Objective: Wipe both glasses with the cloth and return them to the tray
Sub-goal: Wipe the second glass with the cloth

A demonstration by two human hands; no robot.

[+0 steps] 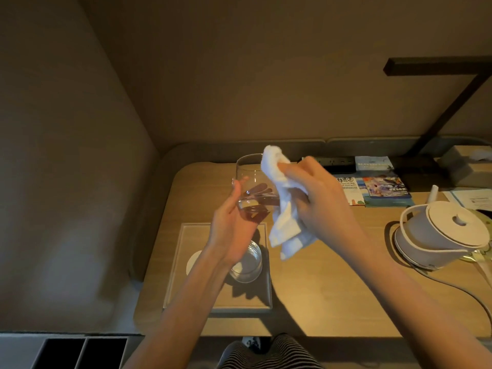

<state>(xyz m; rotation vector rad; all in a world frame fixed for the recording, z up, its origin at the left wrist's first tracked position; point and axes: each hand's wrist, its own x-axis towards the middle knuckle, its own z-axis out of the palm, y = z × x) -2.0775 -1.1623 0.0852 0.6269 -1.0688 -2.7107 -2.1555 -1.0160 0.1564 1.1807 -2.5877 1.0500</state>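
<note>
Left hand [231,225] round a raised glass [249,174], right hand [319,198] tight on white cloth [282,209].

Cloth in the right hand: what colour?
White, plain; the cloth shows clearly in the head view.

Tray glass [246,265] half hidden behind left forearm [213,267]; coaster [193,262] partly covered too; tissue box [463,166] cut by right edge; leaflet [383,187] print unreadable.
</note>
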